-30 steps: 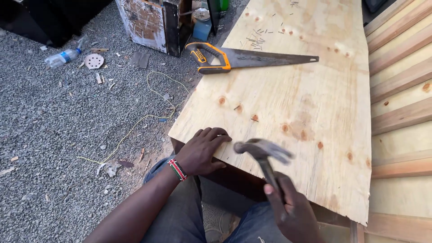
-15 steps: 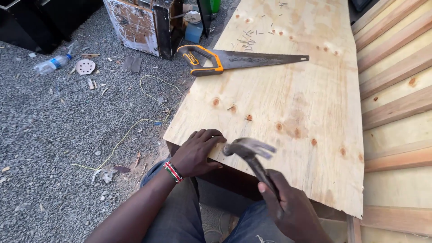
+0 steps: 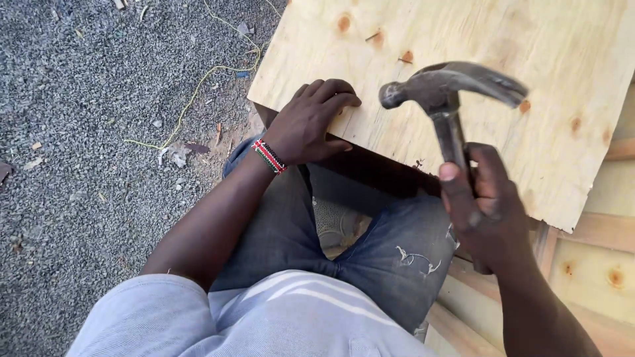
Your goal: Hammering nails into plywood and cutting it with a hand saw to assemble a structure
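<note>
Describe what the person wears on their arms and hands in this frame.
Both hands are bare: no gloves or rings show. The left hand has a beaded wristband at the wrist, striped red, white, black and green. The left arm is bare up to a short pale grey-blue sleeve. The right hand and forearm show nothing worn.

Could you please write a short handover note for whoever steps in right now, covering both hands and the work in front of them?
Left hand: fingers curled and pressed on the near edge of the plywood sheet; whether it pinches a nail cannot be seen.
Right hand: gripping the claw hammer, head raised above the sheet.
Plywood sheet lies over a dark frame edge, above the knees.
Done: sheet in place.
Left: no driven nails visible along this edge.
</note>
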